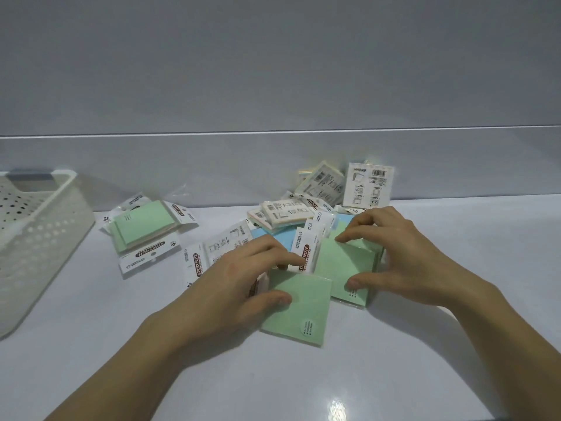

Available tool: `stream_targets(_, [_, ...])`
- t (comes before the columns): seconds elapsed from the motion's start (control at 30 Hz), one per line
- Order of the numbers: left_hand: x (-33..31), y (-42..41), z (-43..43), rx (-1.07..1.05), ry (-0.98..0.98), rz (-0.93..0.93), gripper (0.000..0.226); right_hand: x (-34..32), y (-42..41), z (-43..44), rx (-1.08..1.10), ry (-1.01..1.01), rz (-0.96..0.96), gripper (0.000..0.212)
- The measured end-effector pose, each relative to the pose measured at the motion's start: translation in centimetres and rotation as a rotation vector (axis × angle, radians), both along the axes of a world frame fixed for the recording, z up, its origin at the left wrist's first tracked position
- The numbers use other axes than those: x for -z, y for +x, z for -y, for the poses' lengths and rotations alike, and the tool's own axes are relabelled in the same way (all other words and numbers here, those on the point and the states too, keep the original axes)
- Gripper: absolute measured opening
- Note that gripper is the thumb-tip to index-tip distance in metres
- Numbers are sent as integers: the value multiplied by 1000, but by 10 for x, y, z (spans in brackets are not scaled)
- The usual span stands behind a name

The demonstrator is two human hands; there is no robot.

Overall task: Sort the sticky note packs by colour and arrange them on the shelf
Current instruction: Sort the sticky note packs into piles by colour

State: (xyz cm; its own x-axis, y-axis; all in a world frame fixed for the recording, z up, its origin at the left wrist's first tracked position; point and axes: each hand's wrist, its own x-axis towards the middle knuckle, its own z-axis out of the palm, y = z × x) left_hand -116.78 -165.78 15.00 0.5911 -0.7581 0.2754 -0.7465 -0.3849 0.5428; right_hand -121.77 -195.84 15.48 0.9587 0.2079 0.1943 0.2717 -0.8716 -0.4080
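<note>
- Two greens held: left grip (239, 278) pinches the near green pack (299, 308); right grip (403, 256) pinches the far green pack (343, 262).
- Side by side, probably grouping one colour.

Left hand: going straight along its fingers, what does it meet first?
Probably the white header card at the left hand's fingertips; it may already touch it. Beyond lies the green pack the right hand holds.

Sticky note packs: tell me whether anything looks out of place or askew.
The pile is jumbled: blue, green and pastel packs overlap at odd angles, and one white-backed pack leans against the back wall.
</note>
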Motion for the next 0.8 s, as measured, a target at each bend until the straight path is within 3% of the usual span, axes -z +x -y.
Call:
stream_targets(0.13, [-2, 5, -3, -10, -43, 15, 39, 2, 1, -1, -44, 21, 66, 60])
stream_targets(0.3, [-8, 8, -11, -82, -107, -110, 48, -1, 0, -4, -39, 81, 155, 46])
stream_targets(0.53, [-8, 11, -16, -71, -58, -113, 39, -2, -7, -16, 19, -221, 45, 95])
stream_targets(0.7, [-12, 16, -29, -23, 83, -156, 35, -6, -8, -28, 51, -179, 125, 73])
stream_targets(0.8, [-20, 24, -47, -73, 38, -204, 31, -7, -11, -31, 101, 65, 173, 43])
